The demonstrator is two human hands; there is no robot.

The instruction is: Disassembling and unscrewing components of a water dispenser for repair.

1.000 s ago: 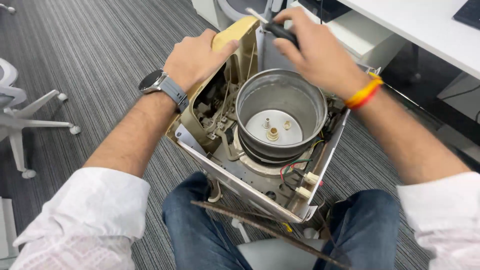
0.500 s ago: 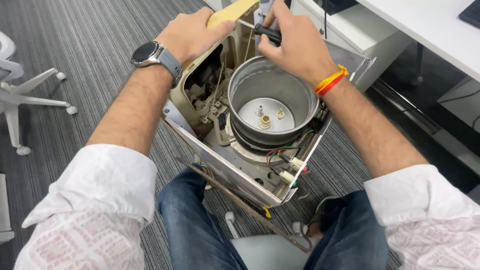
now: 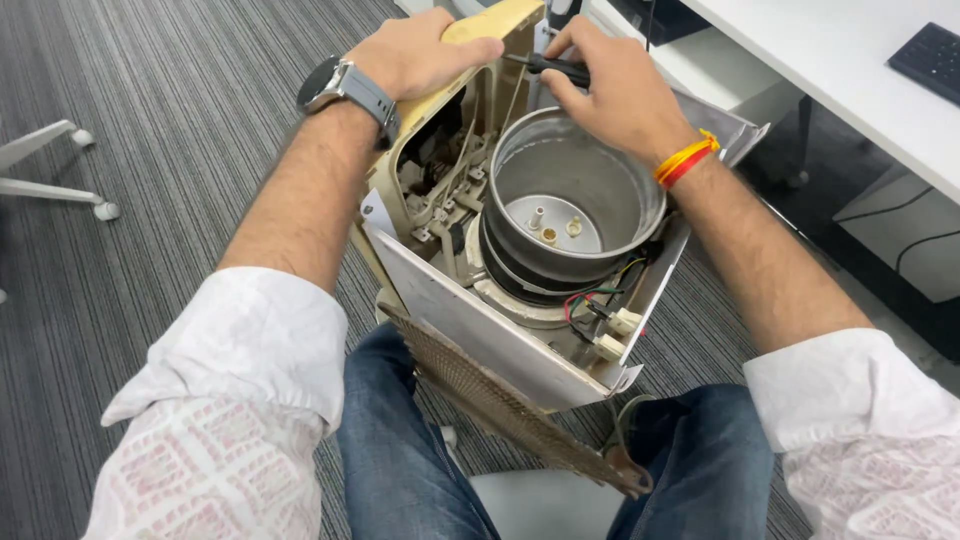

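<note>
The opened, box-shaped appliance with grey sheet-metal walls (image 3: 470, 325) rested tilted on the person's lap, between the 2 knees in blue jeans (image 3: 400, 440), its open side turned up toward the head, probably so the inside could be reached. At its middle sat 1 round grey metal drum (image 3: 590, 190), with 3 small pegs standing on its floor. Beside the drum's near rim, 1 bundle of red, green and black wires (image 3: 595, 300) ran to 2 white plastic connectors (image 3: 615, 335) at the appliance's near right corner. The right hand (image 3: 620, 95) was closed around 1 black-handled screwdriver (image 3: 545, 67), the shaft pointing left toward the far edge of the casing; the tip could not be made out. The left hand (image 3: 420, 50) was clamped over the cream plastic housing (image 3: 440, 140) at the far left corner, seemingly to steady the appliance. 1 brown mesh panel (image 3: 500, 410) hung off the near edge. Beyond lay grey striped carpet (image 3: 170, 150) and a white desk (image 3: 830, 60).
</note>
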